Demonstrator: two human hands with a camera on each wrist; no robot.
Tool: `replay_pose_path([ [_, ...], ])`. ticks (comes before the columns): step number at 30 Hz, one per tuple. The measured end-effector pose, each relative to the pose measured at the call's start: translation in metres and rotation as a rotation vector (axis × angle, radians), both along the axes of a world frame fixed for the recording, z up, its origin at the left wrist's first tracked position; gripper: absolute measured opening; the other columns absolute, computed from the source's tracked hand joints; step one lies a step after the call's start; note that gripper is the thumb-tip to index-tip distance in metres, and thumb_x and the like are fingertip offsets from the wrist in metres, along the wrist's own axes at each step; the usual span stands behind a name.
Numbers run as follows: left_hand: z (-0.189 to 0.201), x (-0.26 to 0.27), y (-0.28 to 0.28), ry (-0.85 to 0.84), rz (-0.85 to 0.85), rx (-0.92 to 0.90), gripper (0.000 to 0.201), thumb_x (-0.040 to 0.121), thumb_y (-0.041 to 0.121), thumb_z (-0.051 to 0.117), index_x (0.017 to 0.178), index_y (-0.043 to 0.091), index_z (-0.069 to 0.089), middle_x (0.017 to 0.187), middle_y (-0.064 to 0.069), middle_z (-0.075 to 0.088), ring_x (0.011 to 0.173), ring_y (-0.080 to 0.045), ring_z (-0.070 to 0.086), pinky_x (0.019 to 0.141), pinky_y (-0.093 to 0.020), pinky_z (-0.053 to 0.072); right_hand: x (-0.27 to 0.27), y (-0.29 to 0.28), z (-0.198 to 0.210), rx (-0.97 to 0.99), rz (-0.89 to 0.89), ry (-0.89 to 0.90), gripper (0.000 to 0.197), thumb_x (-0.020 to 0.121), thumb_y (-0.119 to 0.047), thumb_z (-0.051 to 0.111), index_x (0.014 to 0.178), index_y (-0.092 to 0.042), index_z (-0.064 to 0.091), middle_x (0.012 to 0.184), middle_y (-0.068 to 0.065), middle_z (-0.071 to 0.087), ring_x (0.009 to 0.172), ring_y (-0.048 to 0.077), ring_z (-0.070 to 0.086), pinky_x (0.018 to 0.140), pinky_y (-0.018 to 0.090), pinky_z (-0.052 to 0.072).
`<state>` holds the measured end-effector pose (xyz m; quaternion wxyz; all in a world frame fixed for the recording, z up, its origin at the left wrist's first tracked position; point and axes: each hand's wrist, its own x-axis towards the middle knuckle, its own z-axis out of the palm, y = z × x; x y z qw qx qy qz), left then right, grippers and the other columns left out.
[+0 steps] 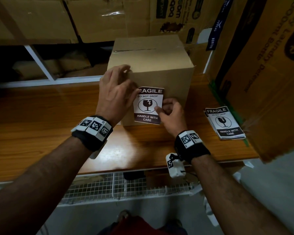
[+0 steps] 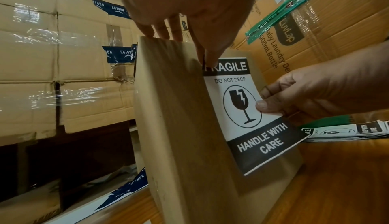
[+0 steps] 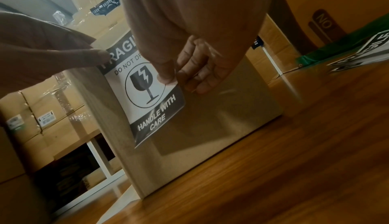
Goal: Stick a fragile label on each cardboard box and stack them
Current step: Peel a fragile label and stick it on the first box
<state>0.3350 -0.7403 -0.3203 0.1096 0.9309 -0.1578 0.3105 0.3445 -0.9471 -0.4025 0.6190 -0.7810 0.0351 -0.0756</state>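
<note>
A plain cardboard box (image 1: 153,68) stands upright on the wooden table (image 1: 41,119). A black-and-white fragile label (image 1: 148,106) lies against its front face, with the lower part lifting away from the cardboard (image 2: 263,142). My left hand (image 1: 126,82) rests its fingers on the box's top front edge while its thumb (image 2: 210,59) presses the label's top left corner. My right hand (image 1: 162,108) pinches the label's right edge (image 3: 176,76) between thumb and fingers.
A stack of several more fragile labels (image 1: 226,123) lies on the table to the right. A large printed carton (image 1: 270,68) crowds the right side. Taped cartons (image 1: 92,17) fill the shelf behind. A wire mesh shelf (image 1: 126,185) sits below the table's front edge.
</note>
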Motion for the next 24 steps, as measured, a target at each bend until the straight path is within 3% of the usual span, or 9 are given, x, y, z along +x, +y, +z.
replay_pose_path([
  [7, 0.0, 0.004, -0.003, 0.004, 0.024, -0.013, 0.03, 0.095, 0.045, 0.066, 0.103, 0.017, 0.075, 0.148, -0.009, 0.049, 0.139, -0.032, 0.039, 0.113, -0.05, 0.029, 0.004, 0.002, -0.005, 0.001, -0.072, -0.061, 0.026, 0.091, -0.024, 0.08, 0.106, -0.016, 0.06, 0.092, -0.003, 0.068, 0.082, 0.007, 0.066, 0.065, 0.013, 0.051],
  [11, -0.001, 0.006, -0.007, 0.003, 0.051, -0.014, 0.028, 0.094, 0.045, 0.067, 0.102, 0.019, 0.075, 0.147, -0.009, 0.049, 0.138, -0.031, 0.038, 0.112, -0.05, 0.029, 0.008, 0.003, -0.008, -0.021, -0.09, -0.075, 0.024, 0.092, -0.025, 0.079, 0.102, -0.018, 0.059, 0.094, 0.0, 0.07, 0.087, 0.016, 0.069, 0.074, 0.028, 0.055],
  [15, -0.002, 0.007, -0.008, 0.015, 0.072, -0.004, 0.029, 0.093, 0.046, 0.066, 0.103, 0.02, 0.074, 0.149, -0.009, 0.047, 0.139, -0.032, 0.037, 0.113, -0.051, 0.029, 0.011, 0.004, -0.01, -0.016, -0.094, -0.077, 0.026, 0.091, -0.024, 0.08, 0.102, -0.017, 0.058, 0.093, 0.004, 0.071, 0.086, 0.019, 0.069, 0.075, 0.031, 0.056],
  [21, -0.003, 0.009, -0.01, 0.031, 0.101, 0.001, 0.03, 0.093, 0.047, 0.065, 0.105, 0.02, 0.073, 0.149, -0.009, 0.045, 0.139, -0.032, 0.036, 0.113, -0.054, 0.029, 0.01, 0.006, -0.01, -0.007, -0.097, -0.061, 0.026, 0.093, -0.023, 0.077, 0.105, -0.014, 0.055, 0.094, 0.001, 0.067, 0.085, 0.013, 0.065, 0.073, 0.024, 0.053],
  [24, -0.003, 0.008, -0.011, 0.01, 0.094, -0.013, 0.03, 0.092, 0.045, 0.067, 0.103, 0.018, 0.073, 0.147, -0.01, 0.047, 0.138, -0.033, 0.037, 0.112, -0.054, 0.03, 0.011, 0.006, -0.01, -0.022, -0.104, -0.061, 0.025, 0.094, -0.022, 0.077, 0.103, -0.015, 0.055, 0.09, -0.003, 0.064, 0.079, 0.005, 0.061, 0.065, 0.011, 0.046],
])
